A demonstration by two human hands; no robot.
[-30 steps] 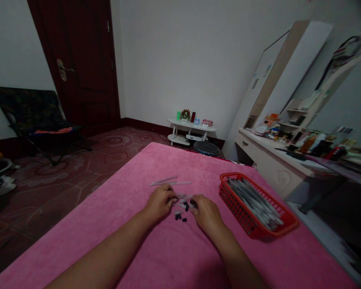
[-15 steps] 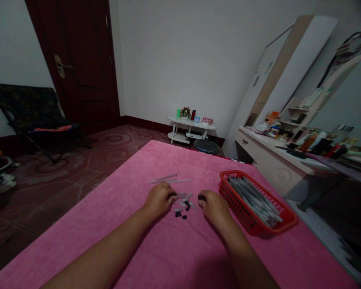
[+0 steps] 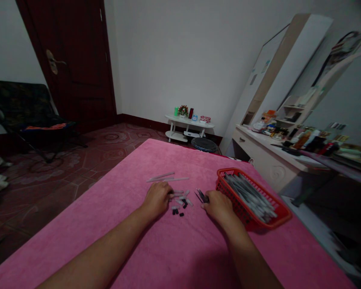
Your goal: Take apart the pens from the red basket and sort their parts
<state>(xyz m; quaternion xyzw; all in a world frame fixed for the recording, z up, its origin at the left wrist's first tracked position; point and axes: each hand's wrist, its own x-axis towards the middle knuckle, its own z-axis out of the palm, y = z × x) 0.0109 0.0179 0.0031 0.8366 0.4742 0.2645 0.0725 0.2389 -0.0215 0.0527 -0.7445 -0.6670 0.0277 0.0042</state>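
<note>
My right hand (image 3: 220, 205) is closed on several slim dark pointed pieces (image 3: 201, 195), which look like pen parts and stick out to the left of the fingers. My left hand (image 3: 158, 199) rests on the pink cloth, fingers bent together at the left edge of a small pile of pale, clear caps (image 3: 178, 196). Whatever those fingers hold is hidden. Short black plugs (image 3: 184, 203) lie among and just in front of the caps. Beyond the left hand lie a few long pale tubes (image 3: 162, 176), apart from the pile.
A red plastic basket (image 3: 254, 182) full of long grey-white pen-like sticks (image 3: 249, 196) stands right of my right hand. Pink cloth (image 3: 165, 257) covers the table. A dressing table (image 3: 267, 160) with bottles stands to the right, a low white stand (image 3: 177, 137) at the back.
My right hand has turned and shifted slightly right, and the slim dark pieces in it now show clearly. My left hand stays by the pile. The whole view has shifted a little.
</note>
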